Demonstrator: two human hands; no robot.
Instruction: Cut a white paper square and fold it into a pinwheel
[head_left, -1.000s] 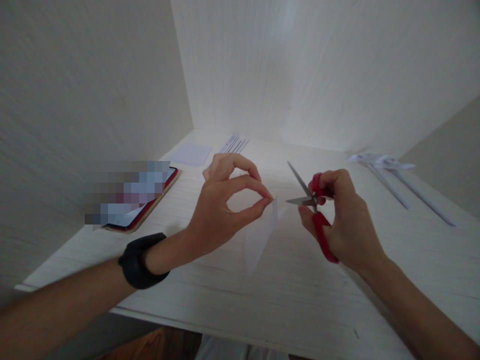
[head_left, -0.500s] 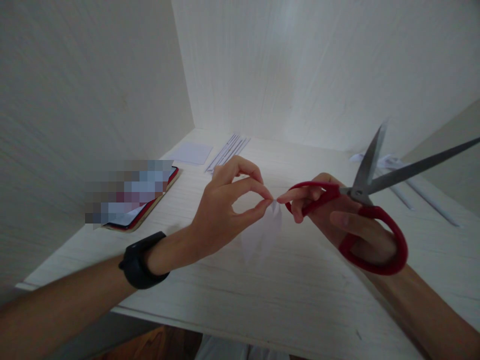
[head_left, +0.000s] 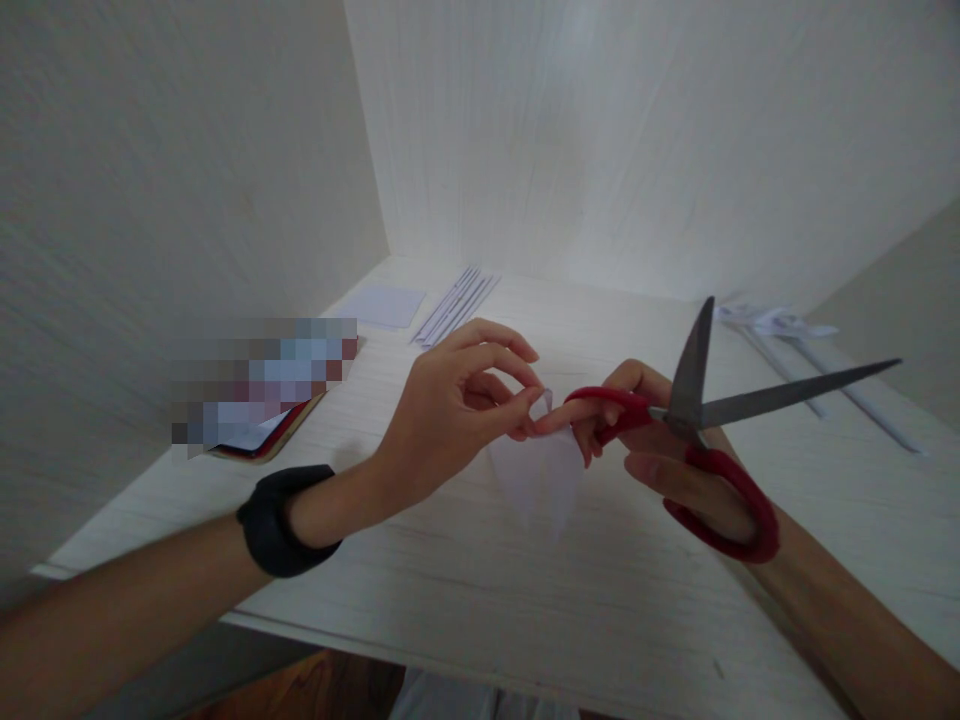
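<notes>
Our left hand [head_left: 450, 415] pinches the top of a thin white paper [head_left: 534, 480], which hangs just below it in 2 pointed tips above the desk [head_left: 637, 610]; our right hand [head_left: 664, 440], touching the paper too, holds splayed red-handled scissors [head_left: 688, 415].

Table [head_left: 585, 620], white, faintly streaked, bearing: at nine to ten o'clock, one phone [head_left: 264, 430], partly blurred out; at ten to eleven, one pale sheet [head_left: 386, 307]; at eleven, several thin strips [head_left: 455, 307], side by side; at two to three, two white sticks [head_left: 855, 400]; at four to five, one small fleck [head_left: 718, 668].
</notes>
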